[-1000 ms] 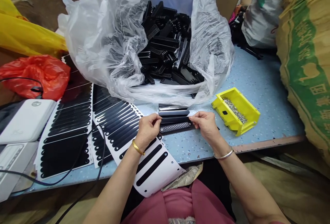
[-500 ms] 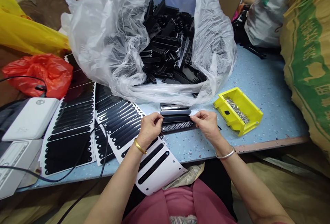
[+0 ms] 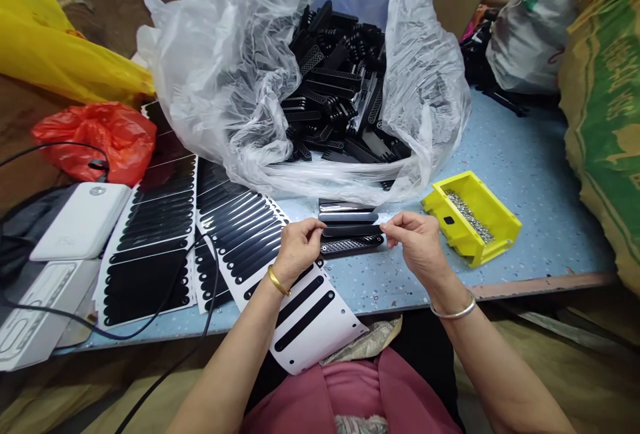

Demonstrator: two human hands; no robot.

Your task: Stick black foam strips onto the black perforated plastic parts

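A narrow black adhesive strip [image 3: 351, 231] is stretched level between my two hands. My left hand [image 3: 301, 245] pinches its left end with thumb and forefinger, and my right hand [image 3: 413, 239] pinches the right end. Just in front of the strip, nearer me, lies a black plastic piece with a cross-hatched face [image 3: 353, 245]. Beyond it sit a smooth black piece [image 3: 349, 218] and a glossy one behind that. By my left forearm, a white backing sheet [image 3: 320, 347] carries similar black strips; my forearm hides part of it.
An open clear plastic bag [image 3: 220, 74] heaped with black plastic pieces [image 3: 335, 87] stands at the back. To the right is a yellow bin [image 3: 500, 221] of small metal parts. At left lie more strip sheets [image 3: 150, 281], a white power bank [image 3: 80, 221], a cable and a red bag [image 3: 100, 137].
The whole view has shifted, so everything sits a little farther right. Both hands still grip the strip's ends, and the strip stays above the row of black pieces.
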